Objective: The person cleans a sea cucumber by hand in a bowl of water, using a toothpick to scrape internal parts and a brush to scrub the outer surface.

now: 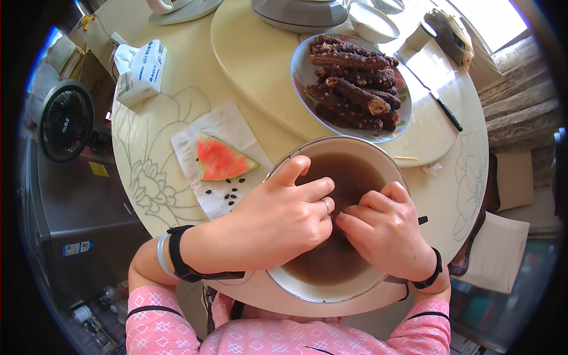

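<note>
Both my hands meet over a wide white basin [393, 168] of cloudy brown water [349, 167]. My left hand [287, 213] has its fingers bent inward, with a ring on one of them. Close against it, my right hand [387, 231] is curled with thumb and fingers pinched together. Whatever lies between the fingertips is hidden by the hands and the dark water. Just beyond the basin, an oval floral plate [302, 74] bears a pile of dark brown, knobbly sea cucumbers [355, 83].
Left of the basin, a watermelon slice [222, 158] and black seeds lie on a paper napkin [236, 121]. A tissue box [142, 74] stands farther left. A knife [444, 106] rests right of the plate on the round turntable [254, 71]. White bowls [374, 23] are at the back.
</note>
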Demonstrator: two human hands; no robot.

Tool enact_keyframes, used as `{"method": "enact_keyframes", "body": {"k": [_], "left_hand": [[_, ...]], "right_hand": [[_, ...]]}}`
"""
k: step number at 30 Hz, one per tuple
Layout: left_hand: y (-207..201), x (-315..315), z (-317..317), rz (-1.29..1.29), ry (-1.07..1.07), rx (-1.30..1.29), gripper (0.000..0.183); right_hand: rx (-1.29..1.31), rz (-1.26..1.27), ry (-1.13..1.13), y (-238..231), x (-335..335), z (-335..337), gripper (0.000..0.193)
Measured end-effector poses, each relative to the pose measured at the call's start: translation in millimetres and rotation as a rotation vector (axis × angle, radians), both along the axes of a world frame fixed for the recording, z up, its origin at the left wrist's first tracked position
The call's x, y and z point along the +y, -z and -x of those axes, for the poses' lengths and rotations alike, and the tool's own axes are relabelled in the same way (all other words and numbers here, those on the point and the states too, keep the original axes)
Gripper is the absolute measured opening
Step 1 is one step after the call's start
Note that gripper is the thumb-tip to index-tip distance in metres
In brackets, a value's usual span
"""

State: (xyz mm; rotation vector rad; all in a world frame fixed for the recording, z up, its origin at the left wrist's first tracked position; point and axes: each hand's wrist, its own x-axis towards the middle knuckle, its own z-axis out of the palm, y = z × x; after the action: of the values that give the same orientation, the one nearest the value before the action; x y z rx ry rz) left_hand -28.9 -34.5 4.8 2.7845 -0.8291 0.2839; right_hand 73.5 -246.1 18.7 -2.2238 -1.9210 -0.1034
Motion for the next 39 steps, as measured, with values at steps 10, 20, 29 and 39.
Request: {"method": "enact_keyframes", "body": {"k": [10,20,29,39], "left_hand": [[6.6,1.3,2.3,0.274,0.042,-0.391,0.007],[-0.9,5.3,11.2,0.25,0.197,-0.576,0.007],[-0.9,9.6,6.4,0.192,0.339,-0.542,0.005],[1.8,9.4,-2.8,0.561,0.165,-0.283,0.028]], "right_hand": [[-0.027,-0.322,-0.031,-6.9,0.9,2.1,0.016],[0.003,-0.397,-0.042,-13.5,-3.1,-5.2,0.019],[-0.052,-0.348,-0.036,-10.2,-1.1,-6.5,0.017],[-0.128,-0.045,0.03,-9.1,-2.8,-1.0,0.023]]}}
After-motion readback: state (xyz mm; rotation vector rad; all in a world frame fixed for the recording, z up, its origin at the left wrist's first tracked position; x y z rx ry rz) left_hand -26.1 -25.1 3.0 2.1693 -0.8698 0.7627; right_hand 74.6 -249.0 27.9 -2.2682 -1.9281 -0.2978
